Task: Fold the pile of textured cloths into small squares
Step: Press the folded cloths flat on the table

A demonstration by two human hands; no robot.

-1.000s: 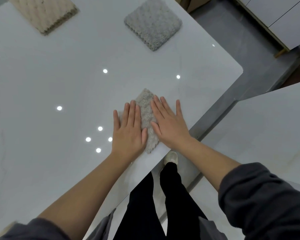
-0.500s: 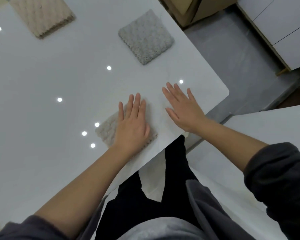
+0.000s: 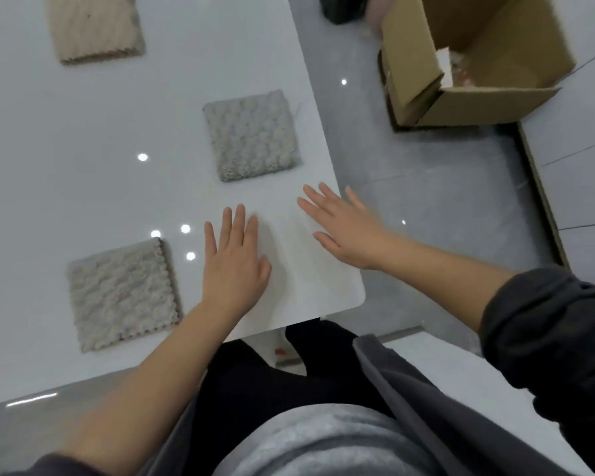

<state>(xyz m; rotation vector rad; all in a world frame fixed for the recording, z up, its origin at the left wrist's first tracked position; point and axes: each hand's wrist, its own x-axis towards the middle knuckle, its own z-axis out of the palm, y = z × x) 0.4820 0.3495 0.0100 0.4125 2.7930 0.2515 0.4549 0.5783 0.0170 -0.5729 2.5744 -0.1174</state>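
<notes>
A glossy white table (image 3: 83, 139) mirrors ceiling lights. To its right, grey floor tiles (image 3: 426, 207) hold an open cardboard box (image 3: 474, 63), far right.

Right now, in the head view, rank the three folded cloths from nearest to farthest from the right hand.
1. Grey cloth, just ahead of the right hand, slightly to its left.
2. Cream cloth, front left, past the left hand.
3. Beige cloth, far left.
</notes>
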